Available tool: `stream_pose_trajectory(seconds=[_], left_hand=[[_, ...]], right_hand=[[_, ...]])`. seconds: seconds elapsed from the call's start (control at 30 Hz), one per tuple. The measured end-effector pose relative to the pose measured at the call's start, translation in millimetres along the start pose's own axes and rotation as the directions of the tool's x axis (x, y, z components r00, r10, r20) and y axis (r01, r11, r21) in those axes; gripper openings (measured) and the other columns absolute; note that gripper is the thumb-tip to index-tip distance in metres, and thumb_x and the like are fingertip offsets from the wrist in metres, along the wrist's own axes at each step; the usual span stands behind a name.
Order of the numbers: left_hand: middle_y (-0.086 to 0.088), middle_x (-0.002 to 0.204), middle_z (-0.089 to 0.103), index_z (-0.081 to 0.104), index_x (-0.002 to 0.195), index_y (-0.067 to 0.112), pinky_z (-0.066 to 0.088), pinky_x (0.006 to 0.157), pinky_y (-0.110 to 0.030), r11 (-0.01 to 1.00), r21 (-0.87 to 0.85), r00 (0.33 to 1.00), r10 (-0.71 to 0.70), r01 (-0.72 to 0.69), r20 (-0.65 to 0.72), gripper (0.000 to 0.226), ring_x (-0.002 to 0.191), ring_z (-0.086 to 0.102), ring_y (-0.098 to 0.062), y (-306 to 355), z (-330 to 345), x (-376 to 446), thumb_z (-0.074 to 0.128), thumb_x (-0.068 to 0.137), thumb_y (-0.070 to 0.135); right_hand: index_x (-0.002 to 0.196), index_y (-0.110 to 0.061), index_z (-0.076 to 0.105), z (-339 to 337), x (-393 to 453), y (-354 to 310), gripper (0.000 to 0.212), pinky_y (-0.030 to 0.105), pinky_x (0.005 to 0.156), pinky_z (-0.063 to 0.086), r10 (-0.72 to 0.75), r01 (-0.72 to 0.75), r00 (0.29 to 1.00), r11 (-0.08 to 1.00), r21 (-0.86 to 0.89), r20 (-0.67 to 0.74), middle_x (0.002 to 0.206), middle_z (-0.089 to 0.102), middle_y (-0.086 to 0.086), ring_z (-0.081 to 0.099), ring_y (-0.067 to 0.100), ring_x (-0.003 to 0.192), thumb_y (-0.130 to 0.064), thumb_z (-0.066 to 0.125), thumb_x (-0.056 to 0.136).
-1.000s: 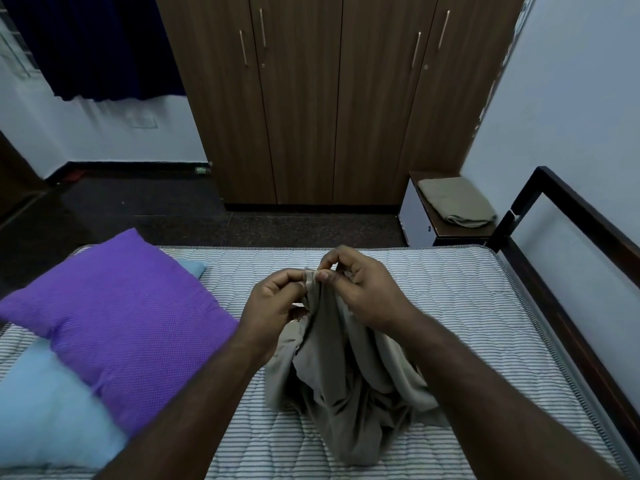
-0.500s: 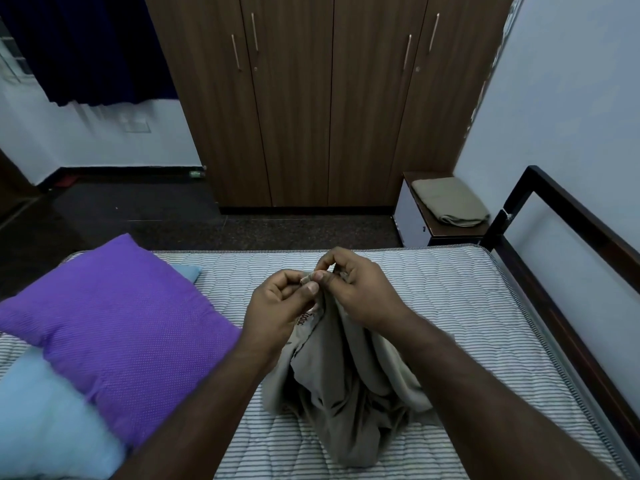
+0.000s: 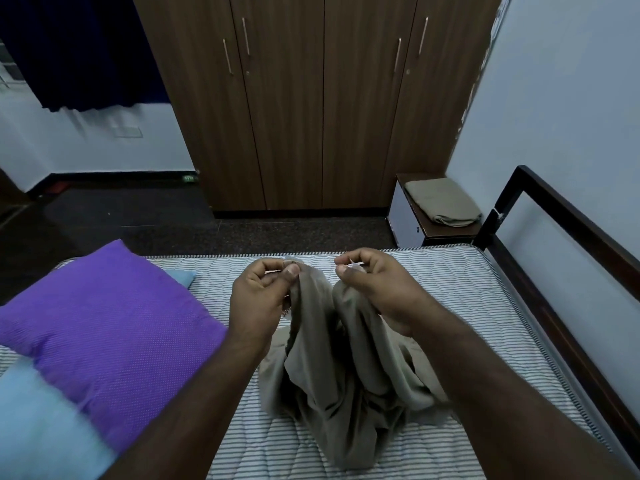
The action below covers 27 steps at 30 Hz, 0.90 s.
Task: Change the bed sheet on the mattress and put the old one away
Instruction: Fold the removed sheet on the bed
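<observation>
Both hands were up over the middle of the bare striped quilted mattress (image 3: 433,282), each one pinching a bit of the same crumpled beige-grey fabric bed sheet (image 3: 346,368). The left hand (image 3: 263,296) had its fingers curled in, thumb and forefinger nipping the sheet's edge right at the top. The right hand (image 3: 377,289) was doing the same thing on its side, thumb pressed against the fingers around another bit of that edge. The two hands were apart, with a small gap between them and a short run of cloth dipping down in between.

The rest of the sheet just hung down from those two pinch points in long folds and piled up in a heap on the mattress, between the forearms.

Off to the left, a purple dotted fabric pillow (image 3: 107,334) lay on the mattress, partly on top of a light blue pillow (image 3: 38,424) that stuck out under it. On the right ran the dark wooden bed frame rail (image 3: 575,220) along the pale wall. Past the foot of the bed stood a brown wooden wardrobe (image 3: 311,105) with long metal handles, and beside it a small dark-topped side table (image 3: 429,230) with a second folded beige sheet (image 3: 441,202) lying on it. A dark blue curtain (image 3: 79,50) hung at top left.
</observation>
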State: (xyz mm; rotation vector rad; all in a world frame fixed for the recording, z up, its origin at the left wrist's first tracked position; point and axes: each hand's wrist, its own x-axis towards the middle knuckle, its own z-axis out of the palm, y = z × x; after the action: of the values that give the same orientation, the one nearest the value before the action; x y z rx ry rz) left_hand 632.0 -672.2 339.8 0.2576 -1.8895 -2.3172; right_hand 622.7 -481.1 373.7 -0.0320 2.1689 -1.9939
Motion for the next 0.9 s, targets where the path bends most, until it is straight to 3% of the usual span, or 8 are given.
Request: stream_pose_trajectory(seconds=[0.27, 0.4, 0.5, 0.57, 0.6, 0.63, 0.77, 0.9], left_hand=[[-0.017, 0.089, 0.074, 0.075, 0.087, 0.01, 0.053, 0.072, -0.037, 0.988, 0.148, 0.993, -0.056, 0.04, 0.104, 0.006, 0.081, 0.066, -0.024, 18.2, 3.4, 12.3, 0.07, 0.09, 0.007], [-0.007, 0.085, 0.075, 0.074, 0.092, 0.008, 0.059, 0.064, -0.03, 0.967, 0.245, 0.988, 0.027, -0.065, 0.152, 0.006, 0.078, 0.07, -0.02, 56.9, 16.4, 39.9, 0.069, 0.091, 0.006], [-0.007, 0.089, 0.074, 0.073, 0.097, 0.011, 0.06, 0.063, -0.034, 0.952, 0.157, 0.963, 0.269, -0.261, -0.028, 0.006, 0.082, 0.072, -0.024, 104.7, 24.7, 70.3, 0.07, 0.093, 0.015], [-0.006, 0.092, 0.073, 0.067, 0.098, 0.012, 0.061, 0.068, -0.035, 0.872, 0.109, 0.85, 0.49, -0.478, -0.192, 0.006, 0.083, 0.072, -0.018, 136.1, 28.6, 78.2, 0.067, 0.095, 0.017], [-0.006, 0.093, 0.072, 0.065, 0.097, 0.015, 0.061, 0.072, -0.037, 0.82, 0.102, 0.792, 0.571, -0.563, -0.214, 0.003, 0.083, 0.071, -0.015, 144.7, 29.7, 79.6, 0.067, 0.095, 0.017], [-0.006, 0.094, 0.072, 0.065, 0.095, 0.019, 0.06, 0.077, -0.037, 0.788, 0.134, 0.769, 0.615, -0.601, -0.172, 0.003, 0.084, 0.07, -0.014, 145.9, 30.0, 81.7, 0.067, 0.094, 0.017], [0.001, 0.075, 0.071, 0.069, 0.079, 0.021, 0.049, 0.062, -0.026, 0.873, 0.383, 0.953, 0.263, -0.301, 0.148, 0.02, 0.062, 0.061, -0.004, 88.1, 37.3, 63.9, 0.068, 0.09, 0.004], [0.001, 0.068, 0.072, 0.071, 0.081, 0.013, 0.048, 0.057, -0.027, 0.903, 0.422, 0.992, 0.027, -0.078, 0.126, 0.011, 0.057, 0.061, -0.005, 31.3, 33.5, 35.2, 0.068, 0.089, 0.008]], right_hand=[[0.108, -0.018, 0.069, -29.9, -9.3, -9.5, 0.02, 0.034, 0.075, 0.053, 0.047, -0.046, 0.999, 0.996, -0.076, 0.014, 0.085, 0.077, 0.006, 0.071, 0.017, 0.083, -0.004, 0.065, 0.094], [0.092, -0.019, 0.072, -54.8, 10.0, -48.2, 0.019, 0.032, 0.066, 0.055, -0.125, 0.096, 0.973, 0.984, -0.15, -0.196, 0.086, 0.075, 0.001, 0.069, 0.017, 0.084, -0.001, 0.065, 0.091], [0.088, -0.021, 0.071, -98.6, 25.3, -116.4, 0.016, 0.048, 0.08, 0.06, -0.542, 0.56, 0.563, 0.805, -0.195, -0.624, 0.09, 0.075, 0.006, 0.072, 0.023, 0.085, -0.007, 0.069, 0.082], [0.091, -0.022, 0.067, -118.4, 19.2, -154.7, 0.01, 0.042, 0.085, 0.058, -0.685, 0.67, 0.231, 0.627, -0.398, -0.691, 0.094, 0.074, 0.006, 0.072, 0.017, 0.089, -0.015, 0.071, 0.085], [0.093, -0.02, 0.065, -119.9, 14.0, -163.3, 0.007, 0.037, 0.084, 0.058, -0.729, 0.678, 0.179, 0.578, -0.454, -0.661, 0.092, 0.074, 0.003, 0.071, 0.013, 0.088, -0.015, 0.069, 0.088], [0.093, -0.017, 0.064, -114.9, 9.3, -161.7, 0.006, 0.033, 0.081, 0.058, -0.754, 0.667, 0.229, 0.583, -0.465, -0.616, 0.089, 0.074, -0.002, 0.071, 0.01, 0.085, -0.012, 0.065, 0.09], [0.089, -0.015, 0.068, -72.6, -5.0, -85.7, 0.015, 0.036, 0.075, 0.059, -0.355, 0.255, 0.901, 0.898, -0.358, -0.25, 0.083, 0.077, -0.001, 0.073, 0.015, 0.086, -0.004, 0.06, 0.093], [0.079, -0.021, 0.073, -46.3, -18.3, -22.0, 0.015, 0.028, 0.06, 0.05, -0.055, -0.036, 0.983, 0.881, -0.471, -0.178, 0.067, 0.067, -0.011, 0.062, 0.008, 0.065, -0.011, 0.067, 0.089]])
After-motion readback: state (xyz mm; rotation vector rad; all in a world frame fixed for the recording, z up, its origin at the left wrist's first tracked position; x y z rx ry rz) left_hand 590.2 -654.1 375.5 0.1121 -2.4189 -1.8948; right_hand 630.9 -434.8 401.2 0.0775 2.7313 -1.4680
